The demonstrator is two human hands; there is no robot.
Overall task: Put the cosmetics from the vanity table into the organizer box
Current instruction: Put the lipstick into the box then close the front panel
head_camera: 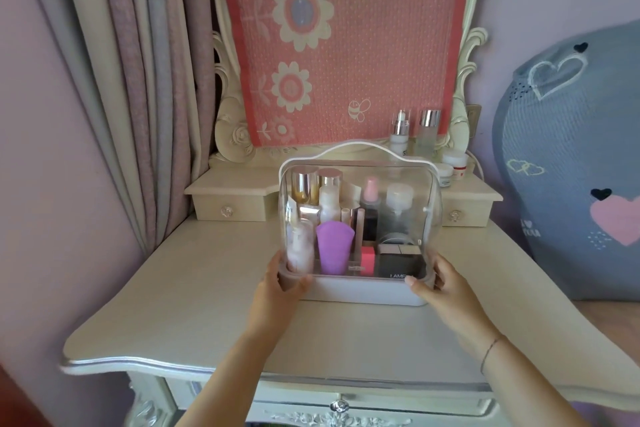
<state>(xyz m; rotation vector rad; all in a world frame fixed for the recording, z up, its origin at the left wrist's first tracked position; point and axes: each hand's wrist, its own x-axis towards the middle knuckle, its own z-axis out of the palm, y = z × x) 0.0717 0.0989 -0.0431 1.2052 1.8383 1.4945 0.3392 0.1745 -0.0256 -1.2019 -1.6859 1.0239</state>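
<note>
The organizer box [356, 289] sits near the middle of the cream bench [194, 288], its clear domed cover down over a crowd of cosmetics. The left hand [277, 282] clasps the box's lower corner at about eight o'clock, thumb on the front of the grey base and fingers wrapped around the side. The right hand [441, 282] holds the opposite corner at about four o'clock in the same way, thumb tip touching the front rim; a thin bracelet [488, 352] circles that wrist.

Inside, toward the front, stand a purple tube [334, 246], a pale pump bottle [299, 248] to its left, and a black compact [398, 265] at the right.

At one o'clock beyond the box, on the raised shelf, two tall bottles [414, 132] and two small white jars [452, 165] remain outside it. A pink flowered cloth [339, 45] hangs over the mirror behind.
</note>
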